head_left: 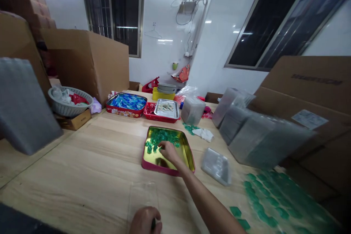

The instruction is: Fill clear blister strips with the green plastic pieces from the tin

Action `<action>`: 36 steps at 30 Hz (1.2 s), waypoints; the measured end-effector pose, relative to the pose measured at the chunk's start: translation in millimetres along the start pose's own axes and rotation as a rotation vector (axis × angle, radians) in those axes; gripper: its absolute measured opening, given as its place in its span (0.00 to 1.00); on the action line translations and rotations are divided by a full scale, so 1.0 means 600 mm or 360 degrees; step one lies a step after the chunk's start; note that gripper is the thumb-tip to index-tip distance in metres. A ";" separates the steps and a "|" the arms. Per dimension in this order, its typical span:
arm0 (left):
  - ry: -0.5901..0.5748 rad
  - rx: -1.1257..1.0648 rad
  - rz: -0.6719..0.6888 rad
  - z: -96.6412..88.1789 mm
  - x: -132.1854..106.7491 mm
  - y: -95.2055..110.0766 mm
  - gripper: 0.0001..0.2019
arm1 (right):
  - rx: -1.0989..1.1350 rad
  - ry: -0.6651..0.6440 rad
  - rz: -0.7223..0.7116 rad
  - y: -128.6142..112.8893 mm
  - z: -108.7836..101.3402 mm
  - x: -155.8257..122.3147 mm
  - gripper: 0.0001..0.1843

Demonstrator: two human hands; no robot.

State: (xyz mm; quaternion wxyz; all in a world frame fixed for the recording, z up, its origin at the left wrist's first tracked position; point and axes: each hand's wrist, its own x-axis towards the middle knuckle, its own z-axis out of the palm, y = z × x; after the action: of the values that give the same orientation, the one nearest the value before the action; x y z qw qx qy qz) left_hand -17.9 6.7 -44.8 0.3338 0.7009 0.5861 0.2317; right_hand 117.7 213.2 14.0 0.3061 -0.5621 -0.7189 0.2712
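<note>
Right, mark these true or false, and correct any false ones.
1. The right hand touches green pieces in the red, gold-lined metal tray. True.
2. The left hand is inside that tray too. False: it is outside the tray, at the near side of the pale wooden table.
3. The far red rectangular tin holds blue pieces. True.
4. The white perforated plastic basket sits directly on the table. False: it rests on a small cardboard box.

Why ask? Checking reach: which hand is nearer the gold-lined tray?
Right hand: inside the gold-lined tray. Left hand: outside, well short of its near rim.
</note>
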 end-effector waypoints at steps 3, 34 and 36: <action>-0.0007 -0.0097 0.0007 -0.010 -0.021 0.023 0.12 | 0.0185 -0.0075 0.0009 -0.009 -0.009 -0.067 0.10; -0.0179 -0.1946 -0.0779 -0.069 -0.021 0.031 0.33 | 0.0046 -0.0074 -0.0640 -0.043 0.046 -0.280 0.10; -0.0167 -0.1955 -0.0788 -0.069 -0.020 0.034 0.32 | 0.0181 -0.0147 -0.0624 -0.061 0.038 -0.295 0.08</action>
State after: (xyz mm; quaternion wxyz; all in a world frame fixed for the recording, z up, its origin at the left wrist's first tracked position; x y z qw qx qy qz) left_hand -36.4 1.1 -1.1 0.7441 0.2381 0.4743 0.4058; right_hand 109.2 31.5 2.0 0.3508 -0.3803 -0.8114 0.2721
